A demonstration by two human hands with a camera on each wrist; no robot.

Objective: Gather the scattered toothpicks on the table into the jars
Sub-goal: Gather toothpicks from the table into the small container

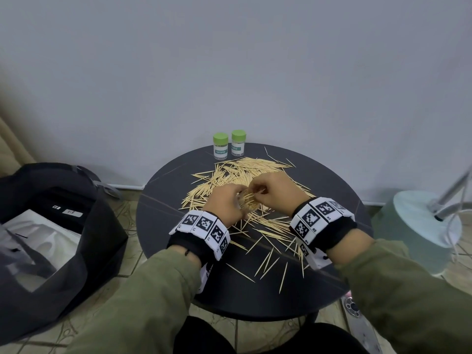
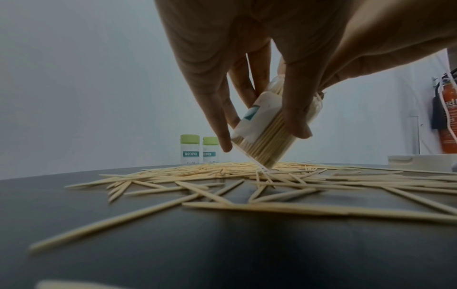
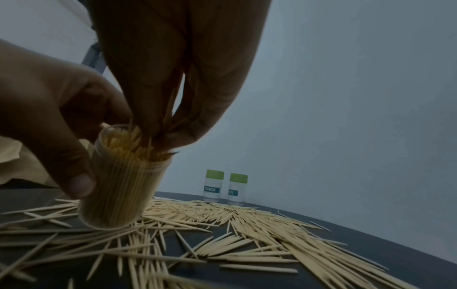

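An open clear plastic jar [image 3: 123,187] packed with toothpicks is held tilted over the round dark table [image 1: 163,200].

The jar is gripped by the left hand [image 1: 226,204], fingers and thumb curled round its wall, its lower edge resting among the scattered pale wooden toothpicks [image 1: 245,172]. A small bunch of toothpicks is pinched by the right hand [image 1: 277,190] at the jar's open mouth — the fingertips [image 3: 173,135] drawn narrowly together. Loose toothpicks are spread in a heap across the table's middle, with strays toward the near edge. Two green-lidded clear jars [image 1: 229,145] labelled TOOTHPICK are stood upright side by side at the far edge — well apart from the hands.
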